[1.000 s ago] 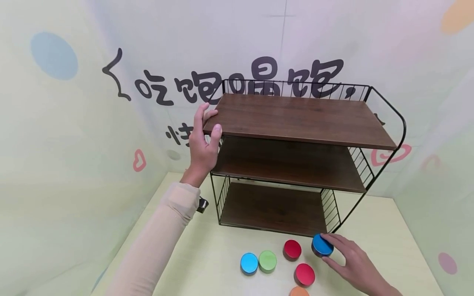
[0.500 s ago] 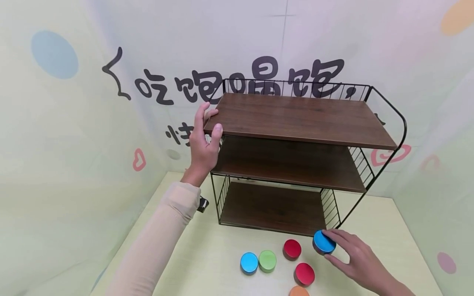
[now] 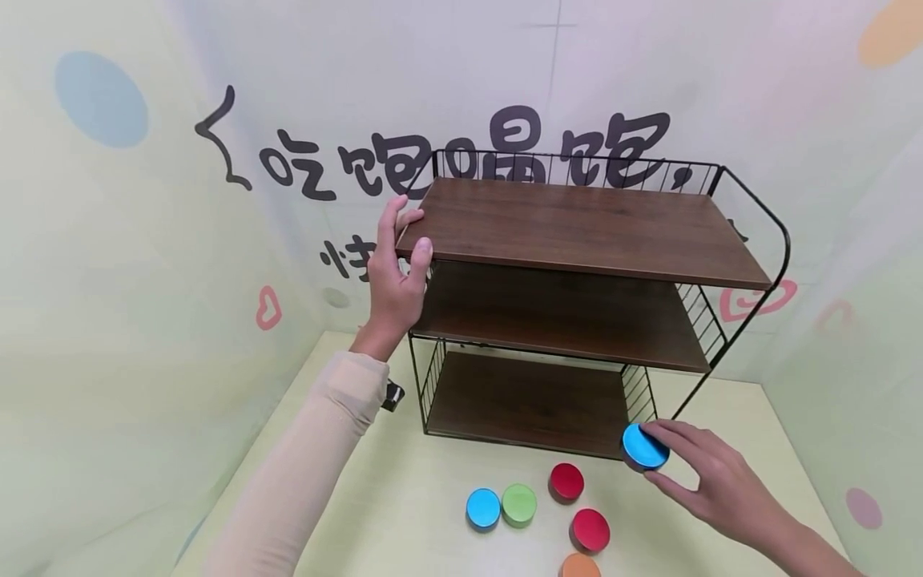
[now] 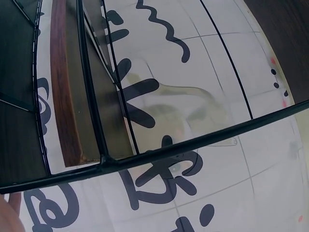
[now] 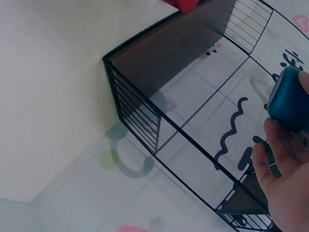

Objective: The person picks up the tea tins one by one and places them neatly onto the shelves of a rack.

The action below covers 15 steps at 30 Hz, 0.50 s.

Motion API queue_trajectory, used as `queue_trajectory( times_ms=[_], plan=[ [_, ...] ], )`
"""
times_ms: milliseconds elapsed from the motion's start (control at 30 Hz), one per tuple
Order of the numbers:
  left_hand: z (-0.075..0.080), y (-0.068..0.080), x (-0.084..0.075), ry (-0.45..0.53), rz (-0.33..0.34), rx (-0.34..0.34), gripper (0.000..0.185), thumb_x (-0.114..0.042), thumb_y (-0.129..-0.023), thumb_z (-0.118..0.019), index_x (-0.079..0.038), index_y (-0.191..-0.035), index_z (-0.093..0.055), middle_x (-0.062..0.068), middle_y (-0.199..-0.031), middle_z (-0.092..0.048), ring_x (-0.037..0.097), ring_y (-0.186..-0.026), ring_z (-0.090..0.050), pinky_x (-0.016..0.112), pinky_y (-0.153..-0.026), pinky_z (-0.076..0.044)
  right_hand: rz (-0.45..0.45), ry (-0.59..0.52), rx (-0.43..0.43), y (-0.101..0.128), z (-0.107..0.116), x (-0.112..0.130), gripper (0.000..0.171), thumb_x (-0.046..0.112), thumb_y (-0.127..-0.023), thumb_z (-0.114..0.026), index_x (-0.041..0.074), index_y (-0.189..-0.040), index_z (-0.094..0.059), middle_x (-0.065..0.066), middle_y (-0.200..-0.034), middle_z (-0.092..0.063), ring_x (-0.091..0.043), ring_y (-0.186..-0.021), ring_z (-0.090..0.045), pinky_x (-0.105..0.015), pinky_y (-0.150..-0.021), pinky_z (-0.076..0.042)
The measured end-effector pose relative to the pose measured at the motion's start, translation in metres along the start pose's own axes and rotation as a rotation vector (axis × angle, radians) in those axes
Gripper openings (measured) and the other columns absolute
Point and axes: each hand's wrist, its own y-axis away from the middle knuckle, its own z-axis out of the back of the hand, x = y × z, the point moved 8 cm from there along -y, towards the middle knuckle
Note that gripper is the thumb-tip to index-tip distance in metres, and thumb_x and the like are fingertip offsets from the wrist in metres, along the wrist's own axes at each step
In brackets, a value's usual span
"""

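Note:
A black wire rack with three dark wooden shelves (image 3: pixel 577 228) stands at the back of the table. My left hand (image 3: pixel 397 280) grips the left end of its top shelf, thumb at the front edge. Between the thumb and fingers of my right hand (image 3: pixel 721 481) is a round blue tin (image 3: pixel 645 447), held up near the rack's lower right front corner. The right wrist view also has this blue tin (image 5: pixel 288 99) in the hand. Only a bit of the left hand (image 4: pixel 9 215) shows in the left wrist view, beside the rack's wire frame (image 4: pixel 106 164).
In front of the rack on the pale table (image 3: pixel 389 497) are another blue tin (image 3: pixel 483 509), a green tin (image 3: pixel 519 504), two red tins (image 3: pixel 566 482) and an orange tin (image 3: pixel 580 566). A small black object (image 3: pixel 392 396) lies left of the rack. Printed cloth walls enclose the table.
My right hand has lifted the blue tin off the table and carried it slightly right and toward the rack. The left hand keeps its grip on the top shelf.

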Motion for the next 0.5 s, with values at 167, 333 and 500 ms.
queue_trajectory(
  times_ms=[167,333,500],
  plan=[
    [0.001,0.0,0.001,-0.004,0.009,-0.002,0.054,-0.029,-0.095,-0.048,-0.007,-0.143,-0.045,0.011,-0.124,-0.065,0.018,-0.124,-0.055,0.036,-0.089,-0.039,0.043,0.0,-0.03,-0.015,0.015,0.003,0.071,0.065,-0.093,-0.046,0.006,-0.124,-0.068,-0.007,-0.117,-0.067,-0.024,-0.097,-0.065,-0.01,-0.09,-0.044],
    [0.0,0.001,0.0,0.003,0.014,0.001,0.053,-0.028,-0.095,-0.048,-0.005,-0.143,-0.044,0.012,-0.124,-0.065,0.02,-0.125,-0.055,0.036,-0.086,-0.038,0.096,-0.007,-0.062,-0.029,0.03,0.006,0.07,0.063,-0.094,-0.047,0.003,-0.123,-0.069,-0.009,-0.115,-0.068,-0.024,-0.098,-0.064,-0.008,-0.097,-0.035],
    [0.0,0.001,0.0,0.001,0.02,0.003,0.053,-0.028,-0.095,-0.048,-0.007,-0.144,-0.044,0.012,-0.125,-0.065,0.019,-0.125,-0.054,0.035,-0.087,-0.038,0.186,-0.015,-0.139,-0.043,0.048,0.011,0.067,0.059,-0.095,-0.052,0.0,-0.12,-0.07,-0.012,-0.113,-0.069,-0.025,-0.096,-0.063,-0.008,-0.101,-0.032]
  ],
)
